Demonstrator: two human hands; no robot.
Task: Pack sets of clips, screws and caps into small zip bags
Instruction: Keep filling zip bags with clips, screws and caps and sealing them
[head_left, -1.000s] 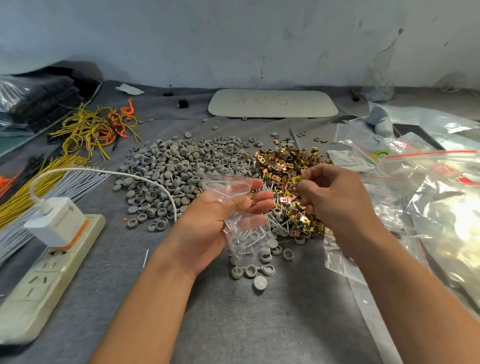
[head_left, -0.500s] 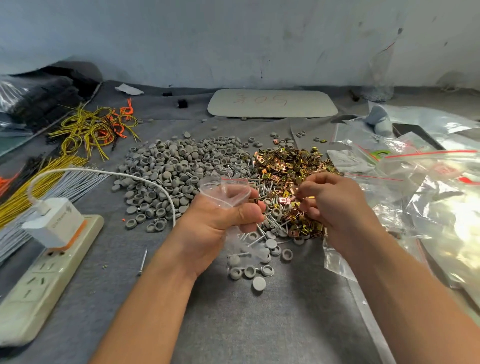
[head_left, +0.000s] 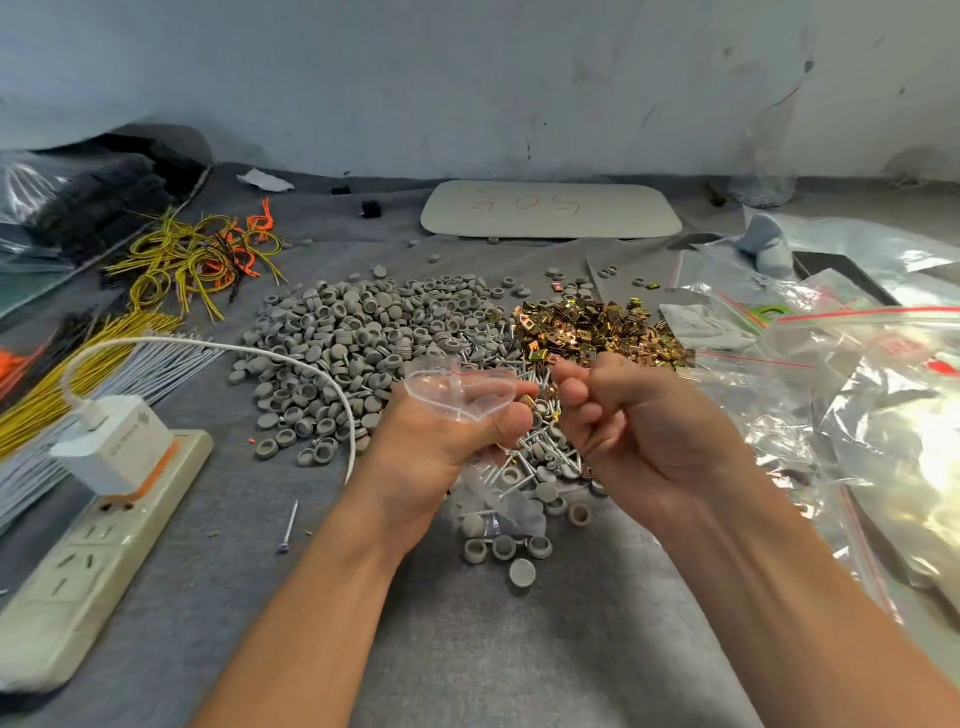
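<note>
My left hand (head_left: 441, 441) grips a small clear zip bag (head_left: 457, 392) with its mouth held open upward; the bag's body hangs below the hand over the screws. Just to its right, my right hand (head_left: 639, 431) has its fingers curled, fingertips at the bag's mouth. A gold clip (head_left: 527, 400) shows between those fingertips and the mouth; anything else in the fist is hidden. Behind the hands lie a pile of grey caps (head_left: 353, 343), a pile of gold clips (head_left: 592, 327) and silver screws (head_left: 524, 460).
A power strip (head_left: 88, 551) with a white charger (head_left: 114, 441) and cable sits at left. Yellow and orange wires (head_left: 182, 260) lie beyond it. Clear plastic bags (head_left: 857, 389) crowd the right side. A white board (head_left: 550, 208) lies at the back. A loose screw (head_left: 288, 525) lies on the grey cloth.
My left hand closed round the bag and turned its mouth upward. My right hand moved left from over the clip pile to the bag's mouth.
</note>
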